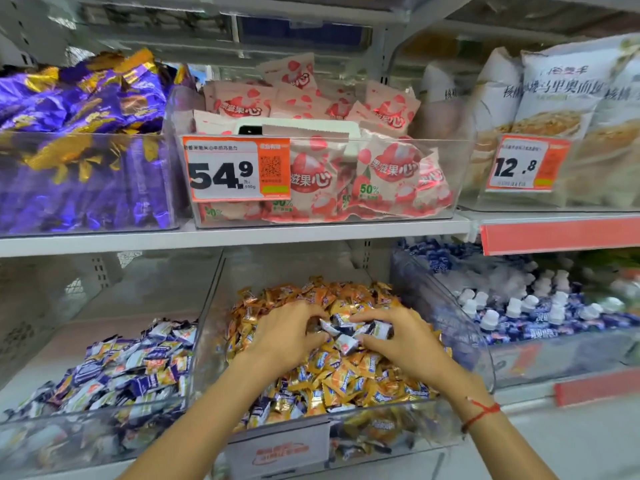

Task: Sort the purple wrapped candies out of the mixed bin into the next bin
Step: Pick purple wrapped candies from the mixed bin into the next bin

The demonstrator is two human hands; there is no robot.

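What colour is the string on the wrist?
Red string on the right wrist, seen in the head view.

Price tag reading 54.9, price tag reading 12.8, pink packets marked 50%

Retail shop, confectionery aisle. White metal shelving carrying clear plastic bins of bulk wrapped sweets; orange price tags reading 54.9 and 12.8 on bin fronts; red price rail along shelf edge; packaged bread bags upper right.

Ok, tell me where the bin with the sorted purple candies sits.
In the head view the purple-candy bin sits on the lower shelf at the left, directly beside the mixed bin where both hands are gathering candies.
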